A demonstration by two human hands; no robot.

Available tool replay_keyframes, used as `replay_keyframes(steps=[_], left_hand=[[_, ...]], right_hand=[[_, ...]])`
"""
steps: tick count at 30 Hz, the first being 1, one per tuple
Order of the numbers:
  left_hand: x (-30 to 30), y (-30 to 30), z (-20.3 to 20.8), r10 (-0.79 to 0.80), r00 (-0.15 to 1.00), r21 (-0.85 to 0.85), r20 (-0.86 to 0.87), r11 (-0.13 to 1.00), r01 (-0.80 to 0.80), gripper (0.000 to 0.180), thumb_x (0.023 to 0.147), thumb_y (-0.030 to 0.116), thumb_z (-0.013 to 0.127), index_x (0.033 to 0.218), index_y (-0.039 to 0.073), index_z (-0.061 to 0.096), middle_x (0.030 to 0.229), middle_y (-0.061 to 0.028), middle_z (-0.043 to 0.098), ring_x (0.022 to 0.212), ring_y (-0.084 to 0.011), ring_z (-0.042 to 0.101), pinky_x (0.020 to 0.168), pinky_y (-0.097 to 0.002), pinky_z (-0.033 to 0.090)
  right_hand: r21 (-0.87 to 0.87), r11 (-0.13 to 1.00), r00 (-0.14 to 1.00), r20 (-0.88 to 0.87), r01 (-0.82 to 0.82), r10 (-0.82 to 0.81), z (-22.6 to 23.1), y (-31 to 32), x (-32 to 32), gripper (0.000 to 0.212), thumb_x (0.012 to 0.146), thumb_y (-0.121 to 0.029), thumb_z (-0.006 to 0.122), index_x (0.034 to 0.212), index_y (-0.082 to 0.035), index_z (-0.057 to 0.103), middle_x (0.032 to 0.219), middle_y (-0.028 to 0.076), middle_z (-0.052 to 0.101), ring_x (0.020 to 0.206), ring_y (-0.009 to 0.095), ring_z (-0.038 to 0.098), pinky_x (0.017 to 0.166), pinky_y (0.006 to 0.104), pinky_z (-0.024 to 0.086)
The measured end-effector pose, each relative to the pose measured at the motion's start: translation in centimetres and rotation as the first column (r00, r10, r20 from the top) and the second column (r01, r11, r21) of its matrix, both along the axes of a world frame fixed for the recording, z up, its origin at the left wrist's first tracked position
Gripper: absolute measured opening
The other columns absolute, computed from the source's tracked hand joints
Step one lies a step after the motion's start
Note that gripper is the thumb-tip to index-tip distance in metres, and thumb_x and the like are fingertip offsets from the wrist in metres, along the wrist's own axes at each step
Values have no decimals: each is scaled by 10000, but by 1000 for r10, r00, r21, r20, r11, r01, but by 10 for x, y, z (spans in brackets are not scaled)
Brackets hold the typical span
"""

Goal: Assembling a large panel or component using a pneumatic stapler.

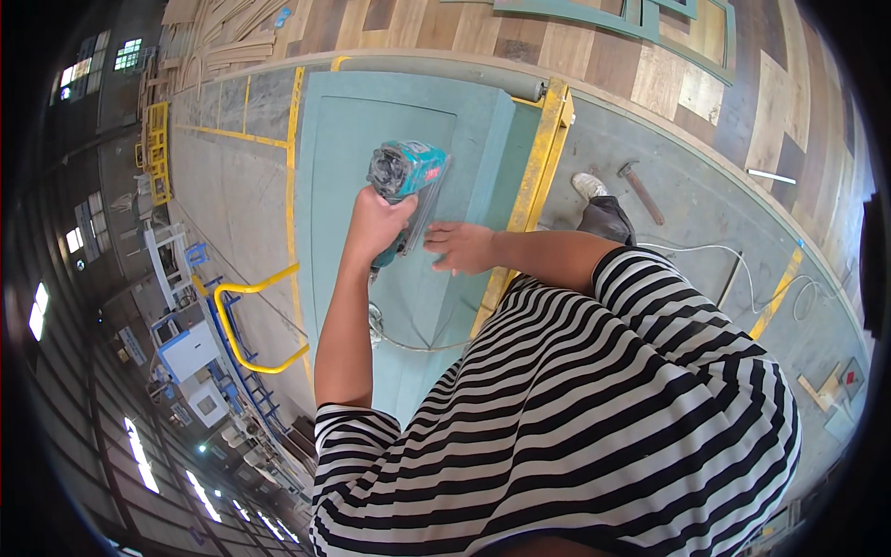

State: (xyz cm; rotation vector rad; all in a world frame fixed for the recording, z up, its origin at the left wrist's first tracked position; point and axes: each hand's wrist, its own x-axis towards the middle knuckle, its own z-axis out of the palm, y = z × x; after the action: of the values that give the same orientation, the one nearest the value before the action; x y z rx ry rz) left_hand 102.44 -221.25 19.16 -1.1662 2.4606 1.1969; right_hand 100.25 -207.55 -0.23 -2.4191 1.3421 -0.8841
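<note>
My left hand is wrapped round the handle of a teal and black nail gun with a long, narrow magazine. The nail gun is over a pale green-blue panel with a recessed field, which looks like a door. Whether its nose touches the panel I cannot tell. Close to the magazine, my right hand reaches in from the right with fingers extended and nothing in them. It is over the panel, near its right side. A thin air hose runs from below the handle across the panel.
A yellow metal rail with a roller runs along the panel's right side. On the concrete floor lie a hammer and a white hose, near my shoe. Green frames lie on wooden boards beyond. A yellow tubular handle stands left.
</note>
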Motion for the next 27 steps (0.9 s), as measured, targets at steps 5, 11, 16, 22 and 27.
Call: replay_keyframes(steps=[5, 11, 16, 22, 27], left_hand=[[2, 1, -6, -13, 999, -4, 32, 1000, 13, 179, 871, 151, 718, 883, -27, 693, 696, -38, 675, 573, -113, 624, 556, -308, 510], [-1, 9, -5, -40, 997, -23, 63, 999, 42, 201, 864, 163, 743, 908, -31, 709, 733, -40, 697, 597, -109, 630, 561, -306, 511], [-10, 16, -3, -87, 992, -58, 94, 994, 93, 255, 840, 183, 771, 843, -54, 677, 693, -62, 677, 600, -118, 624, 561, -324, 504], [-12, 16, -7, -135, 984, -122, 120, 981, 150, 260, 843, 180, 768, 842, -61, 671, 660, -62, 658, 596, -107, 596, 556, -319, 492], [-17, 16, -7, -140, 986, -83, 87, 986, 148, 243, 848, 178, 756, 847, -52, 679, 655, -61, 659, 593, -110, 605, 563, -319, 495]], right_hand=[[-9, 1000, 1000, 19, 15, -14, -1, 0, 1, 435, 791, -361, 763, 1196, -207, 722, 1395, 150, 568, 1392, 329, 457, 1258, 514, 264], [7, 1000, 1000, -9, 10, -10, 1, 2, -2, 432, 793, -359, 761, 1193, -199, 721, 1392, 156, 570, 1391, 337, 463, 1248, 511, 279], [-17, 1000, 1000, 9, 16, -16, 1, 1, -2, 422, 783, -352, 772, 1165, -181, 720, 1392, 163, 566, 1387, 352, 469, 1238, 513, 300], [-23, 1000, 999, 27, 19, -19, 0, 0, 0, 415, 782, -346, 775, 1152, -168, 716, 1388, 172, 564, 1384, 361, 470, 1237, 514, 304], [-16, 1000, 999, 35, 17, -16, 1, 0, 1, 423, 782, -347, 777, 1160, -168, 715, 1378, 174, 566, 1386, 363, 467, 1238, 514, 301]])
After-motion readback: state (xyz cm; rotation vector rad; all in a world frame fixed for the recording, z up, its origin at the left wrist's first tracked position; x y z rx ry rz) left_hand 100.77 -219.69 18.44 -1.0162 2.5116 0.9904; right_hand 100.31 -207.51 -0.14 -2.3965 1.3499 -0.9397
